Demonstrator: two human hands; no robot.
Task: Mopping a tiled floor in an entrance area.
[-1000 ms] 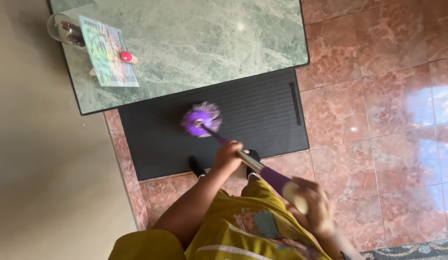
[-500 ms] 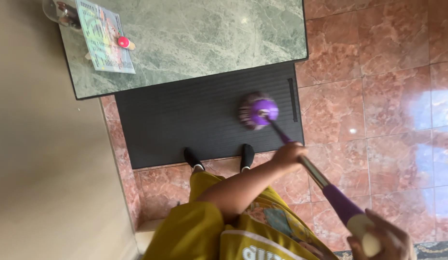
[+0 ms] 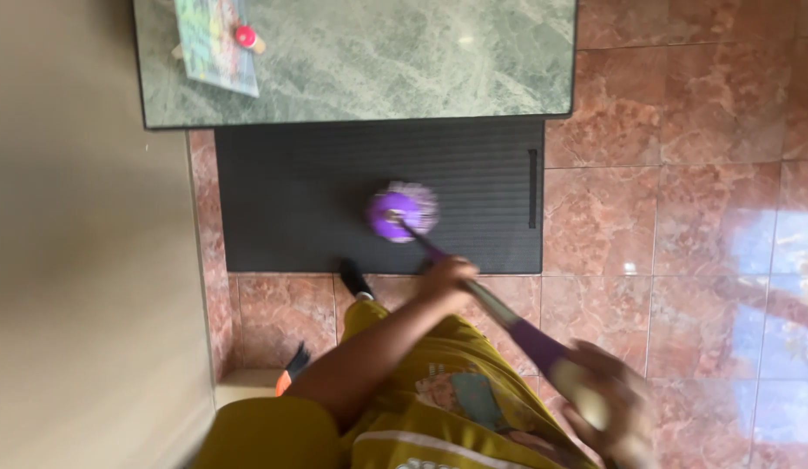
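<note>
Both hands closed on mop handle [image 3: 499,317]: left hand [image 3: 447,276] nearer purple mop head [image 3: 399,213], far-left on black mat [image 3: 317,191]; right hand [image 3: 608,408] at near end.

Home interior — reddish tiled floor [image 3: 699,226], marble-topped table [image 3: 378,61], black mat [image 3: 291,208]

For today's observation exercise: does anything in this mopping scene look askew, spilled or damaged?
Nothing stands out. The purple mop head rests on the black mat, which lies square against the green marble table. No spill shows on the floor tiles.

1 flat rectangular printed card [image 3: 214,43] — green, white, multicoloured — lies on the marble tabletop's [image 3: 404,61] corner.
</note>
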